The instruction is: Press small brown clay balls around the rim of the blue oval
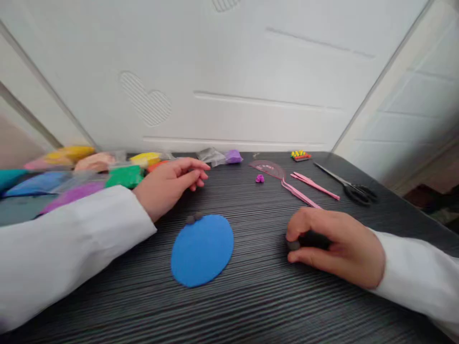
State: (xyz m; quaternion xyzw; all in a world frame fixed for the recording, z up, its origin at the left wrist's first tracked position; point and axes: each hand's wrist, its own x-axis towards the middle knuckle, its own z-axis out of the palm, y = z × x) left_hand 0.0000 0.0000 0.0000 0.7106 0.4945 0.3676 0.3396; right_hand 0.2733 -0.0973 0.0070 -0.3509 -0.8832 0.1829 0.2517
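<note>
My right hand pinches a small dark grey ball of clay between thumb and fingers, just over the dark table at the right. A flat blue clay disc lies near the middle of the table. At its far edge sit two small dark clay balls, touching or nearly so. My left hand is beyond the disc to the left, its fingers loosely stretched and pointing right, with nothing seen in them. It is close to the bags of coloured clay; the palm is hidden.
Several clay bags lie at the left, among them a green bag and a blue bag. Farther back are a purple clay piece, a pink protractor, pink tweezers and black scissors. A white panel borders the table's far side.
</note>
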